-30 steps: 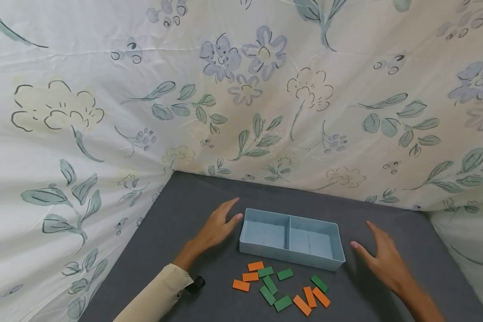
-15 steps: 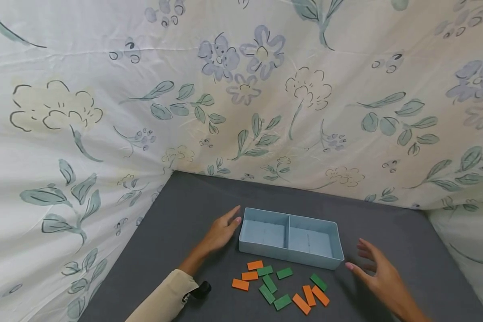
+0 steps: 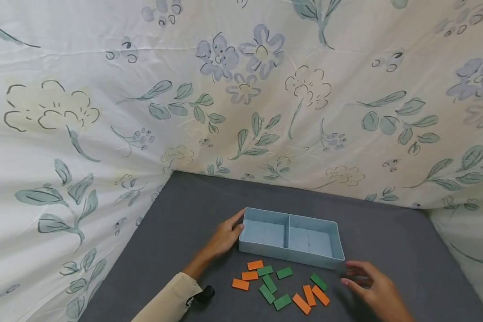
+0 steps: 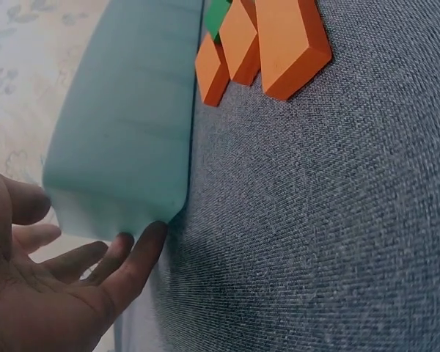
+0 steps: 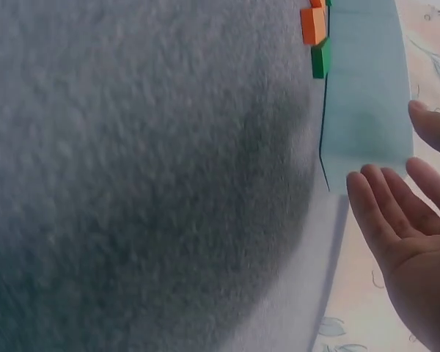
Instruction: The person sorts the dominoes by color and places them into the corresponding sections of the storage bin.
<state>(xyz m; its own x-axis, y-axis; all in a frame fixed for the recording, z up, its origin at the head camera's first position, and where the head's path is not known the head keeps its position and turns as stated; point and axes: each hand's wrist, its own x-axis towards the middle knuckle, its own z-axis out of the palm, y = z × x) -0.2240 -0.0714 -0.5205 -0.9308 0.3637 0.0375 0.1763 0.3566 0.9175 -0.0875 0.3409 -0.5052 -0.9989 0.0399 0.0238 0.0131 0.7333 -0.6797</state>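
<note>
A light blue two-compartment box (image 3: 290,255) stands on the dark cloth, nothing in either compartment. At its left end is my left hand (image 3: 222,237), fingertips against the end wall; in the left wrist view the fingers (image 4: 132,271) lie along that wall and the thumb is beside its upper edge. My right hand (image 3: 372,286) is by the box's near right corner. Its fingers are extended and loosely bent, with nothing between them and the thumb. Whether its fingertips touch the box (image 5: 367,110) is hard to tell in the right wrist view.
Several orange blocks (image 3: 240,285) and green blocks (image 3: 282,302) lie flat and scattered in front of the box, on the dark grey cloth (image 3: 201,192). Floral fabric (image 3: 241,112) hangs behind and at the left. A dark strapped object (image 3: 204,295) is on the left wrist.
My left hand has moved right to the box's left end. My right hand has come left and nearer, toward the box's near right corner. Box and blocks have stayed put.
</note>
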